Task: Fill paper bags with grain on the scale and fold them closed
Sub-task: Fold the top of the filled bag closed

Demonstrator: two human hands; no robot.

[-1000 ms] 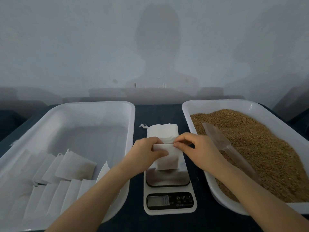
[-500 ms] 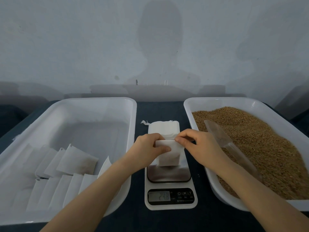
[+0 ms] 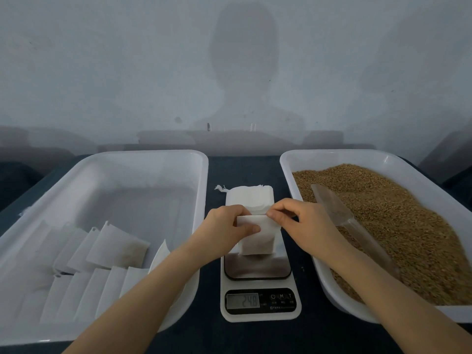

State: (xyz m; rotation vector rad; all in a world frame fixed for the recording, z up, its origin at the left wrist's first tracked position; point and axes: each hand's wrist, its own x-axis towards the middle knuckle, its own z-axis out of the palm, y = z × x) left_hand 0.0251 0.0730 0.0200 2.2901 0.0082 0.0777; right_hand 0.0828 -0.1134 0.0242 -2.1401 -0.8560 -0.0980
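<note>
One bag is being folded, pinched by left grip and right grip. A flat press is needed next.

Pale grey wall across the back, soft head-and-shoulders shadow on it at 12 o'clock, dark blue tabletop below, dim light

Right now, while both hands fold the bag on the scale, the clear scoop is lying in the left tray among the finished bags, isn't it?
Not quite: the head view shows the clear scoop lying on the grain in the right tray. The left hand and right hand do pinch the bag on the scale.
</note>
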